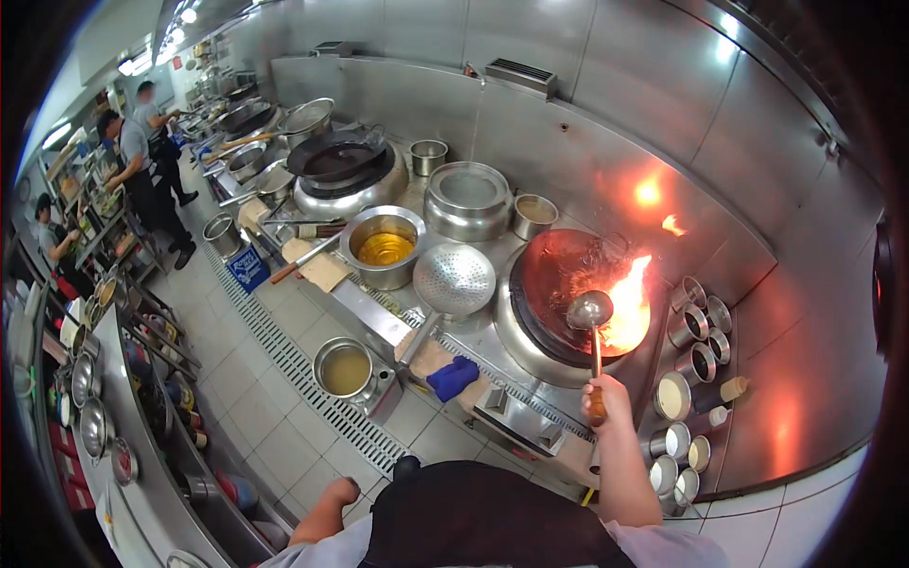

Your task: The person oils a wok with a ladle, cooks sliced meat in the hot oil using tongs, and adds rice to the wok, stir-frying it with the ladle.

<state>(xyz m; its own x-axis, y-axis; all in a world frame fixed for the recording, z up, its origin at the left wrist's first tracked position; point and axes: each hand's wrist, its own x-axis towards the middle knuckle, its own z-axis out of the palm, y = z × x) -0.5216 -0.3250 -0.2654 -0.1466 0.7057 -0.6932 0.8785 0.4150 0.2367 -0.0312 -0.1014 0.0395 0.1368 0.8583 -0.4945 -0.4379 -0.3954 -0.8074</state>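
My right hand [611, 400] is wrapped round the wooden handle of a metal ladle [591, 310]. The ladle's bowl is over the dark wok [559, 265], where tall orange flames [630, 308] rise on the right side. What lies in the wok is hard to make out. Down by my body, away from the stove, my left hand [341, 490] is closed with nothing visible in it. A perforated skimmer [454, 279] rests left of the wok, its handle near a blue cloth [453, 378] on the stove's front edge.
Left of the skimmer stands a pot of yellow oil [385, 248]. A lidded pot [468, 199] and a second wok [341, 161] are behind. Several seasoning containers [673, 396] line the right. A pot [344, 367] stands below the front edge. Several people [142, 161] work far left.
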